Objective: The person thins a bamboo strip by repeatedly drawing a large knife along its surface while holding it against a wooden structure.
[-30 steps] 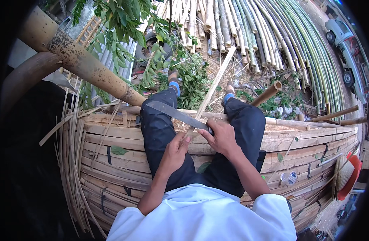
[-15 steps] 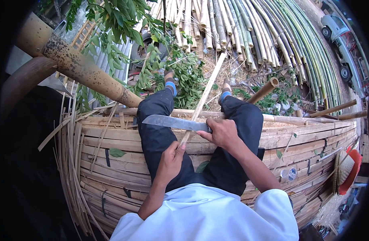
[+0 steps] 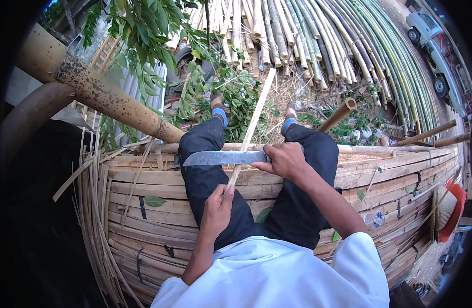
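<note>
Over my lap, my left hand (image 3: 217,210) is closed round the near end of a pale bamboo strip (image 3: 257,115), which slants up and away to the right. My right hand (image 3: 285,160) grips the handle of a machete (image 3: 218,158). Its broad grey blade points left and lies across the strip, a little beyond my left hand. Most of the handle is hidden inside my right fist, and the thumb reaches along toward the strip. Both hands are above my dark trousers (image 3: 207,141).
I sit on stacked split bamboo slats (image 3: 148,220). A thick bamboo pole (image 3: 107,90) slopes in from the left, above thin loose strips (image 3: 92,205). Long bamboo poles (image 3: 318,41) lie ahead behind leafy branches (image 3: 241,102). A plastic cup (image 3: 373,219) and a hat (image 3: 442,210) are at right.
The far end of the bamboo strip has swung left. The machete blade has levelled slightly across it, and my left hand has shifted a little nearer to me. Both grips stay the same.
</note>
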